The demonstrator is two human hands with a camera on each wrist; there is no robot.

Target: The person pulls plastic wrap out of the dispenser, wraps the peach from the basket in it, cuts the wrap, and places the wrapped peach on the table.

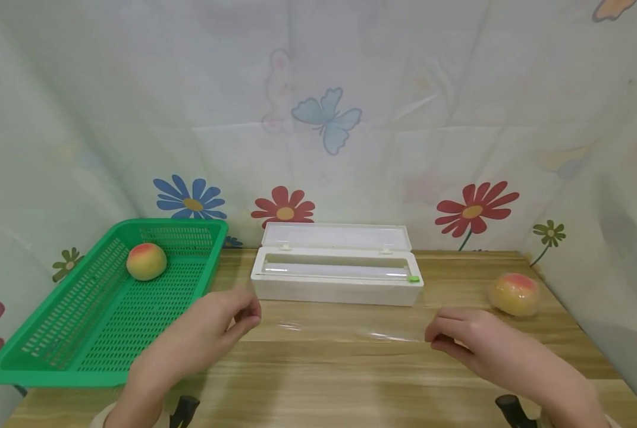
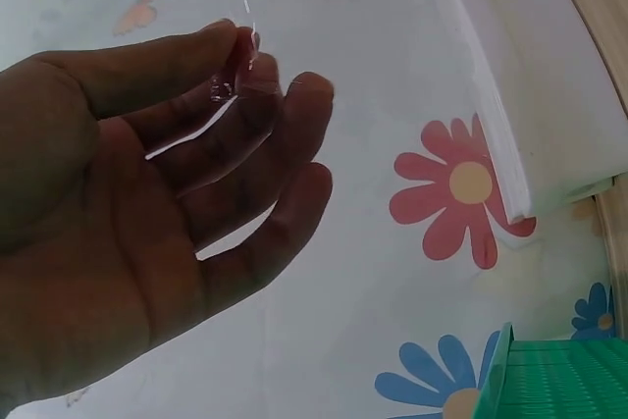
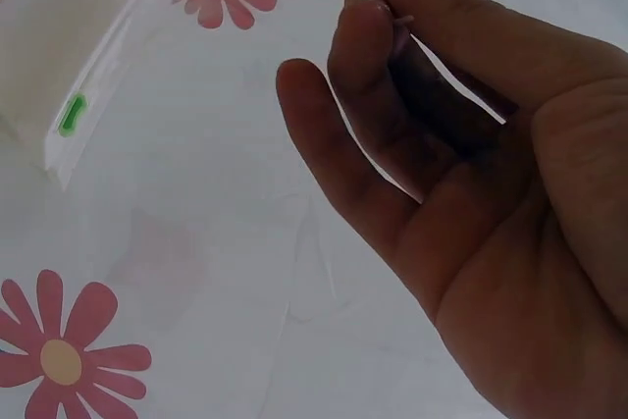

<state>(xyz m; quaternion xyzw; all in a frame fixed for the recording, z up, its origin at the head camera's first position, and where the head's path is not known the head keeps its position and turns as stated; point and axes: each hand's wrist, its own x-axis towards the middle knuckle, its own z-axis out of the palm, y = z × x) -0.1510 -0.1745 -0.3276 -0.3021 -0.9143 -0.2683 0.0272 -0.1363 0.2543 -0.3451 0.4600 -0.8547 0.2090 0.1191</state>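
1. Left hand (image 1: 219,321) pinches one corner of the plastic wrap (image 1: 345,330).
2. Right hand (image 1: 470,342) pinches the other corner.
3. The wrap stretches above the tabletop (image 1: 350,380), before the white dispenser box (image 1: 336,279).

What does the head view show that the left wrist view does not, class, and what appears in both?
Only the head view shows the right hand, both peaches and the wooden table. Only the left wrist view shows the fingertips pinching the film's edge close up. Both show the left hand, the cling film, the white dispenser box and the green basket.
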